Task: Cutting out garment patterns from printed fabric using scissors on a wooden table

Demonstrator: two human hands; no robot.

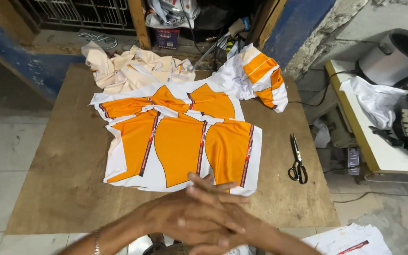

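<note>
Both hands, left hand (175, 215) laid over right hand (223, 226), pause with fingers loosely spread and interlaced, holding nothing, the orange-and-white fabric panels (185, 146) lying just beyond the fingertips (scissors (297, 160) well right), so sorting seems between pieces and reaching forward looks next.

Orange-white cloth panels (180, 141) smooth, slight sheen; board (62, 165) matt rough wood; scissors (297, 160) metal w/ black handles.

head view | worn on head | looks steeply down, forward | close above brown board (67, 179)
</note>
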